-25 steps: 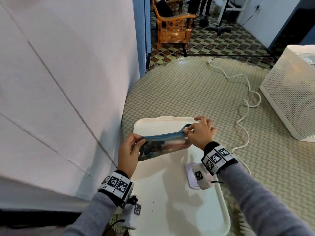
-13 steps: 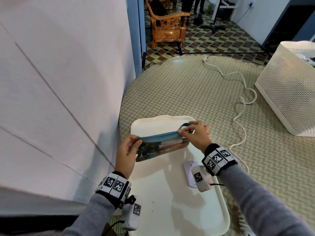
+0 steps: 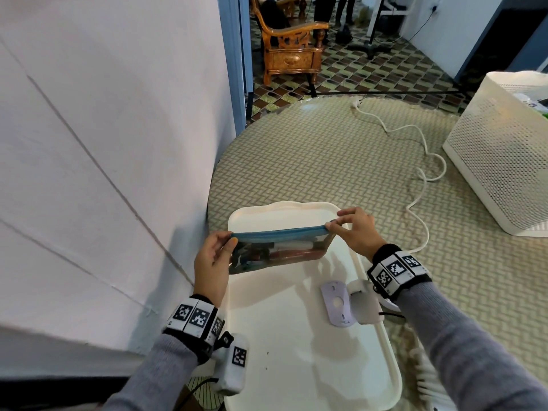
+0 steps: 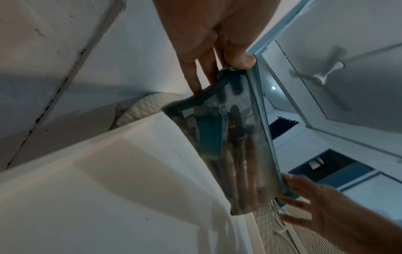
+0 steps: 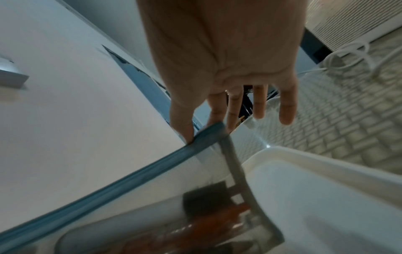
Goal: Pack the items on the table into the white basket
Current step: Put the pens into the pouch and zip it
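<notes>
You've pulled the pouch taut and level now, where half a second ago its blue zip edge sagged and your right hand sat nearer the middle; that reads as the zip run shut, so it looks ready to carry. Your left hand pinches the left corner between thumb and fingers; your right pinches the far end, other fingers spread loose. The pouch hangs just above the white tray, pens showing inside. The white basket waits well apart, across the surface.
</notes>
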Demonstrator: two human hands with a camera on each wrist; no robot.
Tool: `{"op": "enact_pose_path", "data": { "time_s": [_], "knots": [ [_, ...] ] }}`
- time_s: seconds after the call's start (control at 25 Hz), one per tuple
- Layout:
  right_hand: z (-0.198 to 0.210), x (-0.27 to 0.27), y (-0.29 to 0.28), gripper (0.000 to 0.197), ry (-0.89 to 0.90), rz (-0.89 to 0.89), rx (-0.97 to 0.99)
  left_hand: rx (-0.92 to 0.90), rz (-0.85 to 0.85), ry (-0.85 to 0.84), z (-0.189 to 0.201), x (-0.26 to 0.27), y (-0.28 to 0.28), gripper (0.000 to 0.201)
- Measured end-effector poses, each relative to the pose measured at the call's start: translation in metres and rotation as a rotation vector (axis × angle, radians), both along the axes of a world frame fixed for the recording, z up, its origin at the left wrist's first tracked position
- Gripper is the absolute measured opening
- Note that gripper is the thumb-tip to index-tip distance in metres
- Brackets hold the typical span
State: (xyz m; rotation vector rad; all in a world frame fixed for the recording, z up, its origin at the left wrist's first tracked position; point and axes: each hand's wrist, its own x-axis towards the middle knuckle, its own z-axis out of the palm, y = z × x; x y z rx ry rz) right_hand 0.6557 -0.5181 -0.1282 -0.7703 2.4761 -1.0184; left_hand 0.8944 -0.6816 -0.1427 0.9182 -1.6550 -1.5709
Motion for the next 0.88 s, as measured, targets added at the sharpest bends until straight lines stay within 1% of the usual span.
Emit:
{"op": "enact_pose_path", "data": {
  "time_s": [0.08,0.16,0.28,0.36,0.44,0.48,0.52,0.56,0.64,0.72,0.8,0.88],
  "knots": [
    [-0.005,-0.005,0.004,0.016,0.005,-0.009,-0.048,0.035,0.006,0.004,-0.003,-0.002,0.0,0.007],
    [-0.006,-0.006,0.004,0.013,-0.059,-0.053,-0.131,0.128,0.024,0.006,-0.005,-0.007,0.005,0.005],
    [-0.01,0.004,0.008,0.017,-0.14,-0.097,-0.199,0.232,0.057,-0.053,-0.021,-0.01,0.001,0.006],
    [-0.017,0.013,0.014,0.02,-0.205,-0.085,-0.194,0.251,0.079,-0.126,-0.036,-0.008,-0.009,0.006],
    [-0.026,0.021,0.02,0.025,-0.314,-0.105,-0.235,0.258,0.072,-0.179,-0.045,-0.007,-0.012,0.006],
    [-0.031,0.024,0.024,0.026,-0.345,-0.129,-0.256,0.232,0.04,-0.215,-0.046,-0.007,-0.01,0.012],
    [-0.034,0.027,0.03,0.026,-0.335,-0.142,-0.261,0.188,-0.002,-0.258,-0.048,-0.007,-0.006,0.022],
    [-0.037,0.03,0.037,0.025,-0.283,-0.144,-0.23,0.135,-0.035,-0.3,-0.049,-0.008,-0.002,0.033],
    [-0.046,0.042,0.051,0.024,-0.147,-0.154,-0.1,0.0,-0.045,-0.357,-0.051,-0.008,0.008,0.051],
    [-0.055,0.058,0.062,0.031,-0.073,-0.146,0.027,-0.166,-0.018,-0.425,-0.055,-0.007,0.016,0.061],
    [-0.064,0.078,0.067,0.051,-0.005,-0.069,0.214,-0.289,0.001,-0.437,-0.056,-0.008,0.027,0.061],
    [-0.068,0.093,0.068,0.069,0.106,0.051,0.412,-0.376,-0.009,-0.382,-0.054,-0.011,0.042,0.054]
  ]
}}
